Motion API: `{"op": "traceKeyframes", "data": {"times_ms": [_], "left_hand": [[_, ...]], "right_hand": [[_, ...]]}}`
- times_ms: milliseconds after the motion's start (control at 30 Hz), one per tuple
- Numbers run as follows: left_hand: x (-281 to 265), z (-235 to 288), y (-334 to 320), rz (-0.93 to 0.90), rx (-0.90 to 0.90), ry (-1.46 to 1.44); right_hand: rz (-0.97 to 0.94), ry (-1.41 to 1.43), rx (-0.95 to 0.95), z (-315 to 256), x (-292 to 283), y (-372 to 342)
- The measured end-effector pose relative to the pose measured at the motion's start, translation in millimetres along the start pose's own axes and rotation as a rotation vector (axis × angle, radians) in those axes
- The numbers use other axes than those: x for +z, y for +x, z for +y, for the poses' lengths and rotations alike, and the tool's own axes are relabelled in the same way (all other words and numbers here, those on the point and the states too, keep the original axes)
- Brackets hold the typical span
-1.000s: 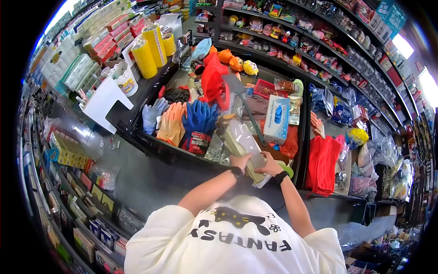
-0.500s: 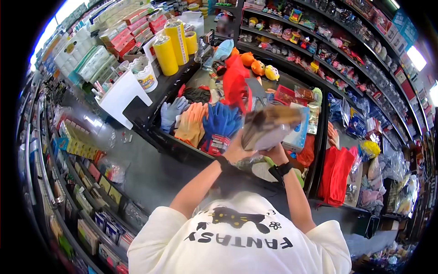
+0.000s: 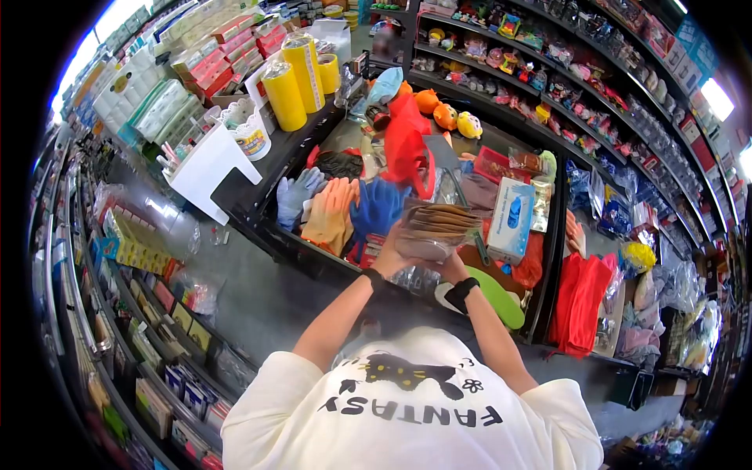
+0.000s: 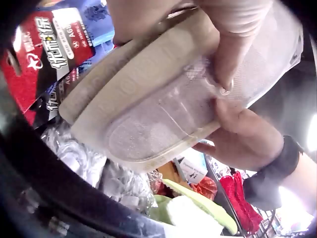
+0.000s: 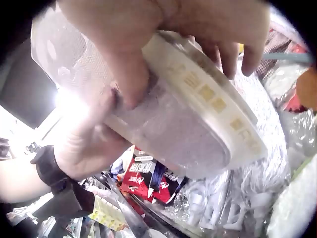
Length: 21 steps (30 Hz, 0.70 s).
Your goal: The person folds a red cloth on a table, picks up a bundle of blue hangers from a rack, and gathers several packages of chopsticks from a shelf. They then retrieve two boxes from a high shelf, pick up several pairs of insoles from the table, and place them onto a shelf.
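Note:
A stack of pale beige insoles (image 3: 440, 222) in clear plastic is held up over the near edge of a display bin (image 3: 329, 258). My left hand (image 3: 390, 257) grips its left side, and my right hand (image 3: 450, 269) holds the right side. Up close in the left wrist view, both thumbs press the flat face of the insoles (image 4: 153, 129), while lettering runs along their thick edges. In the right wrist view the fingers of my right hand (image 5: 148, 29) reach over the layered edge. Beneath lies a green insole (image 3: 500, 299).
Blue gloves (image 3: 374, 205), orange gloves (image 3: 330, 205) and grey gloves (image 3: 294, 196) hang at the bin's left. A disposable-glove box (image 3: 511, 219) stands to the right, with red cloth (image 3: 580, 301) beyond. Yellow rolls (image 3: 283, 98) stand behind left; toy shelves (image 3: 501, 66) rise at the back.
The insoles lay lengthwise over the bin's edge; both hands have raised and turned them, so their layered ends now face up. The green insole shows more fully. The head view has shifted left.

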<state>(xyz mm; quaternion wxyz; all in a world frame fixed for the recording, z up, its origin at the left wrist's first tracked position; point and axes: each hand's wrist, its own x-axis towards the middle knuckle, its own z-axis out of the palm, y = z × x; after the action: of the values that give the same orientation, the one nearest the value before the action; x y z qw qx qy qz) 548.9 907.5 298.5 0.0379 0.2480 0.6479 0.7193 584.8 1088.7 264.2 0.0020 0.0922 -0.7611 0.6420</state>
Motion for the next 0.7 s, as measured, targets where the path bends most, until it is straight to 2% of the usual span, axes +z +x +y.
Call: {"op": "traceKeyframes", "data": {"times_ms": [33,167,233,267,300,367,400,433,467,500,567,633,700], "left_hand": [[-1,-7,1,-0.014,-0.006,-0.014],[-4,-21,3,0.008,-0.006,0.16],[0,-2,7,0.005,0.019,0.161],[9,25,9,0.108,0.056,0.109],[9,38,7,0.038,0.029,0.133],[-4,55,-1,-0.094,-0.023,0.178],[-5,64,-8,-0.006,-0.102,0.077],[-6,70,-23,0.091,-0.189,-0.019],[-9,70,-38,0.188,-0.25,-0.315],[-9,73,-52,0.351,-0.195,-0.431],[-23,74,-85,0.486,-0.1,-0.607],[-37,65,-123,0.595,-0.101,-0.653],[-54,77,-165,0.747,-0.122,-0.668]], "right_hand": [[0.09,0.059,-0.039,5,4,0],[0.129,-0.038,0.077,4,1,2],[0.181,0.059,0.097,23,-2,0],[0.189,-0.127,0.085,-7,-5,-3],[0.194,-0.315,0.076,-57,-5,-7],[0.235,-0.467,-0.047,-98,-4,-16],[0.239,-0.54,-0.114,-112,-6,-19],[0.134,-0.531,-0.085,-121,-7,-23],[0.022,-0.517,-0.065,-129,-8,-24],[-0.098,-0.503,-0.059,-136,-9,-21],[-0.237,-0.473,-0.039,-138,3,-25],[-0.39,-0.337,-0.023,-124,28,-26],[-0.528,-0.324,-0.098,-103,67,-27]]}}
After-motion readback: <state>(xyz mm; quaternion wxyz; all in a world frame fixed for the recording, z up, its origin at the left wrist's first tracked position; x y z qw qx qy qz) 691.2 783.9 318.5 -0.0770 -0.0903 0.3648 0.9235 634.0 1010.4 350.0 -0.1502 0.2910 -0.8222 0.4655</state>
